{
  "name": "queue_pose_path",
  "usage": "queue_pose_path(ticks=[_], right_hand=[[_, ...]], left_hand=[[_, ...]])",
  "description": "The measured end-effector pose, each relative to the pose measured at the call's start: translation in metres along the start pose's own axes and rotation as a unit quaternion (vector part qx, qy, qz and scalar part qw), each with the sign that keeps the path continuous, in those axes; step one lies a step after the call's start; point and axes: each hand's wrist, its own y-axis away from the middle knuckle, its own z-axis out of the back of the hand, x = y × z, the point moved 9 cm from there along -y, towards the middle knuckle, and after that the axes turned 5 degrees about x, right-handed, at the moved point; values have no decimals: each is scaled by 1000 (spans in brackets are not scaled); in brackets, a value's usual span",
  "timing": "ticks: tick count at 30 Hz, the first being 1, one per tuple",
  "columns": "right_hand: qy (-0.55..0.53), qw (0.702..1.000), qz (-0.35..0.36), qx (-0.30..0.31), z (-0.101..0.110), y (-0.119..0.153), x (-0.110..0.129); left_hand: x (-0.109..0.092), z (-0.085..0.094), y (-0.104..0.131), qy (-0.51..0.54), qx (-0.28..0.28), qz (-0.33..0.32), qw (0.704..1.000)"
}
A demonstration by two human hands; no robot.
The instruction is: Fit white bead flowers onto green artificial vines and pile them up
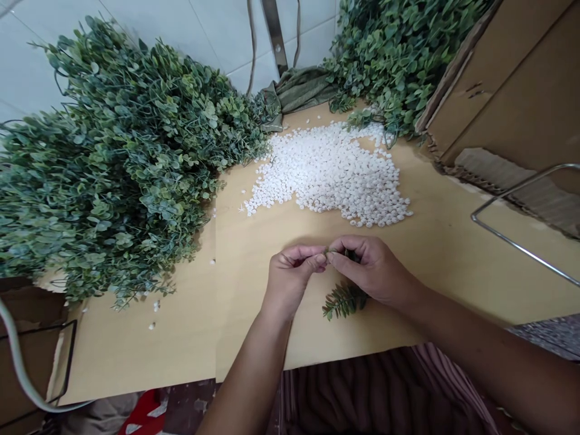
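Over the front middle of the table, my left hand (296,272) and my right hand (362,263) meet fingertip to fingertip. Both pinch the thin stem end of a green artificial leaf sprig (344,300). Its leafy part hangs below my right hand, pointing down and to the left. My right palm and fingers hide the middle of the sprig. Whether a small piece sits between the fingertips is too small to make out. Beyond my hands spreads a broad pile of small white beads or caps (326,169).
A large heap of artificial greenery (127,163) covers the table's left side, and more greenery (408,54) stands at the back right. A cardboard box (507,90) and a bent metal rod (521,244) are at the right. A dark green cloth (303,87) lies at the back.
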Motion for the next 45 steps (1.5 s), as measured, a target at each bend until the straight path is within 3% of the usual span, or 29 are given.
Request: queue_pose_path(ticks=[6,9,11,15,17,19,21,24,26,31,38,41,45], right_hand=[[-38,999,22,-13,2,-4,0],[-70,997,10,-35,8,-5,-4],[-101,993,-11,-51,11,-6,-9],[-156,984,-32,-79,12,-7,-15],[-178,978,-37,-98,16,-4,-18],[-203,973,-37,-101,22,2,-19],[-226,973,-27,-45,25,10,-15],[-203,969,12,139,21,28,6],[-168,967,24,192,25,37,16],[-63,982,-57,170,22,34,6],[152,984,14,89,6,29,19],[109,989,29,98,2,31,18],[-34,992,22,122,-3,31,9]], left_hand=[[-3,4,2,-15,-7,-10,1000],[-14,14,18,-109,-19,-68,992],[-23,12,34,-206,0,-124,971],[-22,-13,60,-367,84,-208,903],[-19,-21,64,-421,87,-224,875],[-17,-21,61,-439,74,-221,868],[-16,-18,57,-426,73,-203,879],[-15,-12,51,-394,80,-171,900],[-15,-12,49,-370,89,-150,913],[-11,-21,44,-298,110,-94,944],[-17,-23,40,-221,83,-77,969],[-16,-22,37,-168,72,-65,981],[-17,-18,33,-124,48,-71,989]])
